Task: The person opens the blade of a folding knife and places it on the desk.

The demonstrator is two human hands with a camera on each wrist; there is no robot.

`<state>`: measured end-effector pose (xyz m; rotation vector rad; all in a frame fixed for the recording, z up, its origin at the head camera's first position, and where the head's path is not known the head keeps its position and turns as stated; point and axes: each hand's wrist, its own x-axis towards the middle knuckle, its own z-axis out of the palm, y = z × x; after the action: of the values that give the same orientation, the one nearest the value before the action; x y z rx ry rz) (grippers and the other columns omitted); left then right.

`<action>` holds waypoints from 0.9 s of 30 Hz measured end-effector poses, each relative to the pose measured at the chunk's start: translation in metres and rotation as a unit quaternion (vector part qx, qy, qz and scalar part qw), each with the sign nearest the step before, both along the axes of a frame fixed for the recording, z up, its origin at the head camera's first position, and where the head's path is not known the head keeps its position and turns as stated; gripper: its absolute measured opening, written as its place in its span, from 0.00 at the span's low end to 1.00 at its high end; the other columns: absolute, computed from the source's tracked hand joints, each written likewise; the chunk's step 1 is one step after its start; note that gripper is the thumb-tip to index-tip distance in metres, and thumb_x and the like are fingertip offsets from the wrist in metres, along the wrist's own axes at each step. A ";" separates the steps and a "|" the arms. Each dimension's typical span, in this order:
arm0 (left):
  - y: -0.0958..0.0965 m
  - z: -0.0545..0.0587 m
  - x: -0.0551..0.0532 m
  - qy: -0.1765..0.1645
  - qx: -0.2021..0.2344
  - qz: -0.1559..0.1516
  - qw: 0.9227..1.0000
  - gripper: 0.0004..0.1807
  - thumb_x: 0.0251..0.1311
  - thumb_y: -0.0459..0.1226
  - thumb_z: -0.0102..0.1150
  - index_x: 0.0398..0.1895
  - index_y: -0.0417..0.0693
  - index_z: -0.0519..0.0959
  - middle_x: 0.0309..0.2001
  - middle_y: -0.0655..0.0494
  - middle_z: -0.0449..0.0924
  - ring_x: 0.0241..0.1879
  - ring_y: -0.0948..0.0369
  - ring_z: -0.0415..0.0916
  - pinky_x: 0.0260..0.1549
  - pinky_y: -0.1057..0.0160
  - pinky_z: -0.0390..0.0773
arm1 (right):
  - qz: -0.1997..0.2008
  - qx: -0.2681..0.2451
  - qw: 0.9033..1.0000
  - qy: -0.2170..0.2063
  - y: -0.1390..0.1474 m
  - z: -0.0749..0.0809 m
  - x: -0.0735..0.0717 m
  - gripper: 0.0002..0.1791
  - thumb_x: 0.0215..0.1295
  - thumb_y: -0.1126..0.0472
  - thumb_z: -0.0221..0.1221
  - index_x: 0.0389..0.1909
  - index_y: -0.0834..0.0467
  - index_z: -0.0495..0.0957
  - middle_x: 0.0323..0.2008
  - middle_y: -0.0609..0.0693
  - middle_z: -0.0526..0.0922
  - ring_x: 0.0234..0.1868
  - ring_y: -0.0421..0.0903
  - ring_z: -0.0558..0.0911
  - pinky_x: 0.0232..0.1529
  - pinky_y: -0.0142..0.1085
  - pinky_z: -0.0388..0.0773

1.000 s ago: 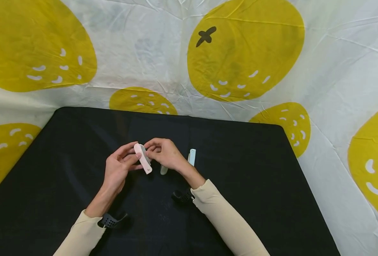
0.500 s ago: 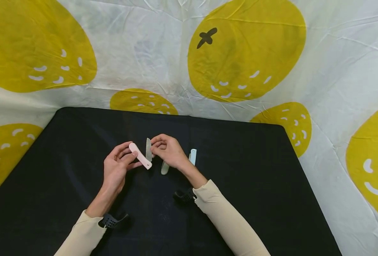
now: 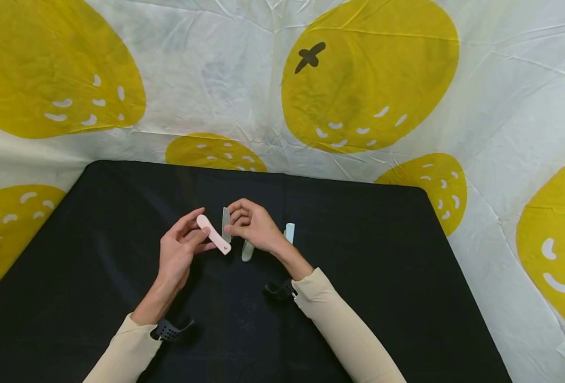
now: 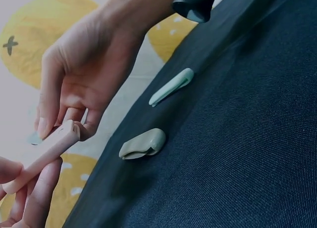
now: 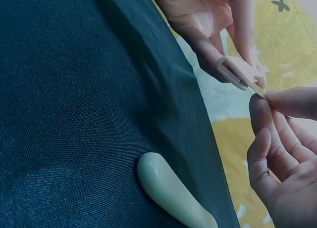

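A folding knife with a pink handle is held up over the table between both hands. My left hand grips the handle between thumb and fingers. The grey blade stands partly out of the handle at a narrow angle, joined at the lower end. With thumb and fingers, my right hand pinches that blade; the right wrist view shows the pinch at the blade's edge. Below the right hand lies a grey-green folding knife, its upper part hidden in the head view. A light blue folding knife lies farther right.
A black cloth covers the table, whose far edge runs across the middle of the head view. Behind it hangs a white sheet printed with big yellow fruit shapes. Dark straps sit on both wrists.
A second ago the blade lay close along the pink handle. It has since swung away from the handle, with my right hand moving slightly up and right.
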<state>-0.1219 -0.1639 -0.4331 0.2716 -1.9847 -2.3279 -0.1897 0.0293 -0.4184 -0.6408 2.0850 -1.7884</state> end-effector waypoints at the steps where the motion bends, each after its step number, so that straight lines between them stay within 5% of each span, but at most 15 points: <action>1: 0.000 0.000 0.001 -0.003 0.000 0.002 1.000 0.29 0.68 0.24 0.60 0.73 0.39 0.71 0.44 0.56 0.75 0.37 0.66 0.83 0.37 0.63 0.89 | 0.001 -0.003 1.000 0.000 0.001 0.000 0.000 0.21 0.65 0.75 0.65 0.57 0.70 0.74 0.39 0.60 0.83 0.31 0.35 0.82 0.38 0.29 0.80; 6: 0.003 -0.002 0.005 -0.016 0.006 0.022 1.000 0.27 0.69 0.24 0.58 0.71 0.38 0.71 0.43 0.56 0.76 0.37 0.65 0.83 0.38 0.64 0.89 | -0.017 -0.021 1.000 -0.003 0.004 -0.003 0.002 0.20 0.63 0.75 0.66 0.55 0.67 0.74 0.37 0.61 0.83 0.30 0.37 0.82 0.39 0.36 0.82; 12: 0.005 -0.007 0.011 -0.023 0.017 0.039 0.999 0.26 0.70 0.24 0.57 0.70 0.37 0.69 0.44 0.56 0.76 0.38 0.65 0.83 0.40 0.63 0.89 | -0.051 -0.037 0.998 -0.003 0.007 -0.010 0.005 0.20 0.61 0.74 0.67 0.53 0.66 0.73 0.34 0.51 0.81 0.30 0.36 0.82 0.37 0.30 0.80; 16: 0.003 -0.011 0.013 -0.004 0.007 0.026 1.000 0.24 0.68 0.25 0.61 0.66 0.39 0.71 0.45 0.55 0.75 0.38 0.64 0.84 0.40 0.62 0.89 | -0.052 -0.037 0.998 0.007 0.009 -0.013 0.004 0.20 0.61 0.75 0.67 0.53 0.66 0.75 0.34 0.50 0.81 0.29 0.36 0.82 0.36 0.29 0.80; 19: -0.002 -0.015 0.014 0.032 -0.043 -0.003 0.999 0.25 0.67 0.26 0.64 0.66 0.40 0.72 0.45 0.55 0.76 0.37 0.63 0.84 0.39 0.63 0.89 | -0.052 -0.033 0.998 0.013 0.010 -0.012 0.003 0.20 0.60 0.75 0.67 0.52 0.65 0.76 0.33 0.50 0.81 0.29 0.37 0.81 0.36 0.29 0.80; 22: -0.008 -0.018 0.014 0.072 -0.128 -0.041 0.988 0.26 0.64 0.28 0.68 0.66 0.40 0.74 0.44 0.55 0.80 0.37 0.65 0.85 0.37 0.67 0.87 | -0.053 -0.026 0.998 0.011 0.012 -0.009 0.002 0.20 0.60 0.74 0.68 0.52 0.65 0.77 0.32 0.49 0.81 0.28 0.38 0.81 0.38 0.31 0.82; 27: -0.016 -0.022 0.015 0.133 -0.244 -0.086 0.957 0.26 0.60 0.30 0.73 0.62 0.45 0.80 0.42 0.50 0.81 0.34 0.69 0.82 0.33 0.74 0.82 | -0.054 -0.020 0.998 -0.009 0.015 -0.006 0.001 0.19 0.60 0.74 0.67 0.53 0.65 0.78 0.30 0.47 0.80 0.28 0.41 0.82 0.43 0.50 0.86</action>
<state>-0.1072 -0.1803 -0.4550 -0.2408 -2.4152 -1.7436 -0.1885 0.0442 -0.4248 -0.5296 2.1126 -1.8905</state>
